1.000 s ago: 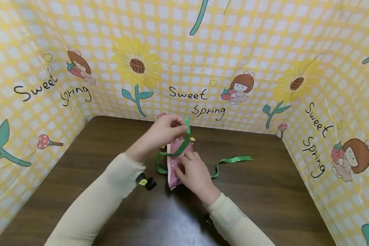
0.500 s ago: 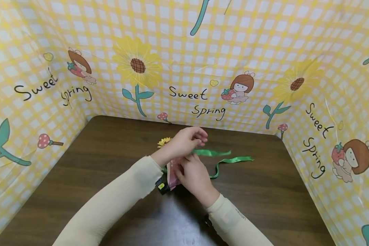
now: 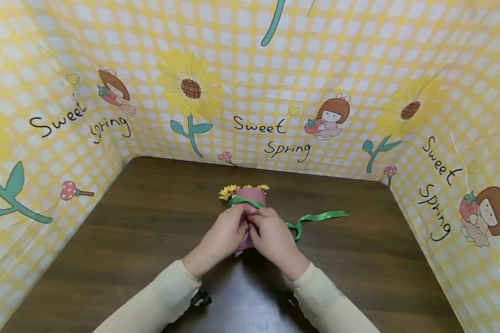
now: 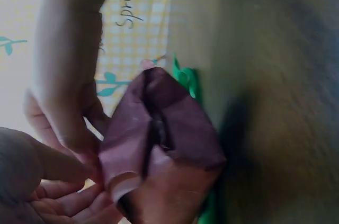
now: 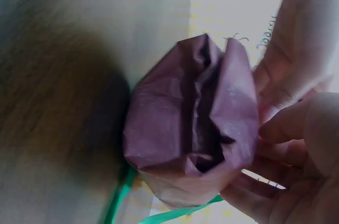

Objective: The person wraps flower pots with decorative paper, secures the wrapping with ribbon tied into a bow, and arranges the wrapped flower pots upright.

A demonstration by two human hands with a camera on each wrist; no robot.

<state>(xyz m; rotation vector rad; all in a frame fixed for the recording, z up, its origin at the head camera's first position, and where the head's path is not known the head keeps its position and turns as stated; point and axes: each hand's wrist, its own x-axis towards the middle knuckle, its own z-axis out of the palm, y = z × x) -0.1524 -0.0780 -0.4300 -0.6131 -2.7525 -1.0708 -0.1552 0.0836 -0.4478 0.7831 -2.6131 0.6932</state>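
Note:
A small bouquet of yellow flowers (image 3: 229, 191) in pink wrapping paper (image 3: 253, 194) lies on the table, its blossoms at the far end. A green ribbon (image 3: 325, 216) crosses the top of the wrap and trails off to the right. My left hand (image 3: 221, 235) and right hand (image 3: 276, 238) meet over the wrap, thumbs and fingertips pinched together at the ribbon. What exactly each pinches is hidden, so I cannot tell how the ribbon lies there. Both wrist views show the folded lower end of the wrapping paper (image 4: 185, 123) facing the camera, with fingers beside it.
The dark wooden table (image 3: 158, 203) reaches back to a yellow checked cloth (image 3: 250, 83) that stands as a wall on three sides. A black wrist camera strap (image 3: 201, 299) shows under the left sleeve.
My left hand has carried the ribbon from the left across the wrap, then come back beside my right hand. The right hand has stayed at the wrap. The ribbon now lies over the wrap.

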